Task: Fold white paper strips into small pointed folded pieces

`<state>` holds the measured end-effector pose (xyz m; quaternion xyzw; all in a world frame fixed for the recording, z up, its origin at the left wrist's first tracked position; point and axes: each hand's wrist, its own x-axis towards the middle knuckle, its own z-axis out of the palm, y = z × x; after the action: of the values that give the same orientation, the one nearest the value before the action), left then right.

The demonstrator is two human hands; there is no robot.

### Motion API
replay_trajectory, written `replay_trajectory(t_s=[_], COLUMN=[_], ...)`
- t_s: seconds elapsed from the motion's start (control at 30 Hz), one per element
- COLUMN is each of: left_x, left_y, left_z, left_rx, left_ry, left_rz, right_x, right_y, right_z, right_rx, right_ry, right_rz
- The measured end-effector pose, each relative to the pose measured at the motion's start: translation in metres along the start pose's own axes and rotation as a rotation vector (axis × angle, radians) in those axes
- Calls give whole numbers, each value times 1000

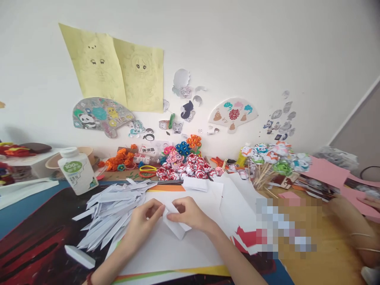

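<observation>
Both my hands pinch one small piece of folded white paper (175, 227) over a large white sheet (181, 255). My left hand (145, 217) grips its upper left edge between thumb and fingers. On the other side, my right hand (190, 213) has its thumb pressed on the paper, fingers curled behind. The folded piece is tilted, its lower corner toward me. Beside my left hand lies a big heap of folded white paper strips (109, 213). One loose folded strip (79, 256) sits nearer to me.
A white bottle (77, 172) stands behind the heap. Paper and craft flowers (196, 166) line the wall, with more flowers on sticks (267, 158) to the right. White sheets (237, 202) and red paper scraps (246, 236) lie right. Another person's arm (353, 225) reaches in at far right.
</observation>
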<state>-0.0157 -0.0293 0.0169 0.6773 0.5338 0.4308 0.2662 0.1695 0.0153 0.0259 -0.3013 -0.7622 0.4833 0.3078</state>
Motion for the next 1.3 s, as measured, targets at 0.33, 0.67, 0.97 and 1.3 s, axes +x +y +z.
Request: replay_trajectory(t_s=[0.33, 0.67, 0.97, 1.3], left_x=[-3, -1, -1, 0], left_y=[1, 6, 1, 0], left_z=[3, -1, 0, 0], left_rx=[67, 33, -12, -6], left_ry=[31, -27, -15, -30], left_rz=[40, 8, 2, -4], right_x=[2, 3, 1, 4], right_y=[5, 8, 4, 10], right_z=[2, 2, 3, 4], right_rx=[-2, -30, -29, -57], right_ry=[47, 122, 105, 150], right_rz=[-29, -46, -17, -63])
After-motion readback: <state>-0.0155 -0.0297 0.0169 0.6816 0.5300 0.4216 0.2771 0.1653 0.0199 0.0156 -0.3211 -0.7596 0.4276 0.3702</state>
